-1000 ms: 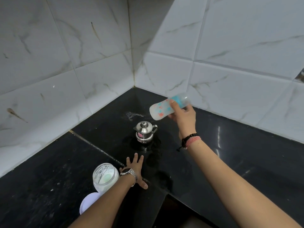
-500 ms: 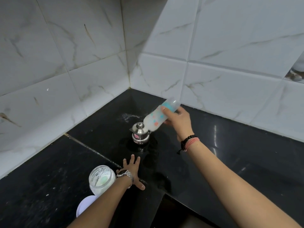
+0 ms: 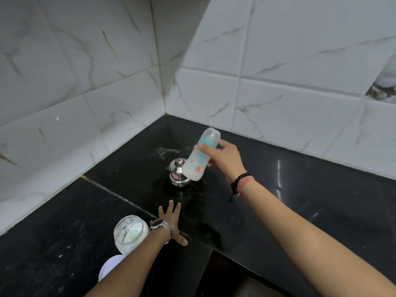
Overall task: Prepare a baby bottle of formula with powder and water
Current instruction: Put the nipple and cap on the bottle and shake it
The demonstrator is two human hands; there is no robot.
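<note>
My right hand [image 3: 225, 158] grips a capped baby bottle [image 3: 199, 159] with milky liquid inside, held in the air and tilted, its cap up to the right and its base low above a small steel lidded pot [image 3: 177, 172]. The pot stands on the black counter [image 3: 300, 200] near the wall corner. My left hand [image 3: 170, 221] rests flat on the counter with fingers spread. Just left of that wrist stands an open glass jar of white powder [image 3: 130, 232], and a white lid [image 3: 110, 266] lies in front of the jar.
White marble-look tiled walls meet in a corner behind the pot. A small wet patch [image 3: 167, 151] shows on the counter behind the pot. The counter's inner front edge steps down near the bottom middle.
The bottle swung from lying almost level to a steeper tilt, base lowered toward the pot. My left hand stayed flat on the counter.
</note>
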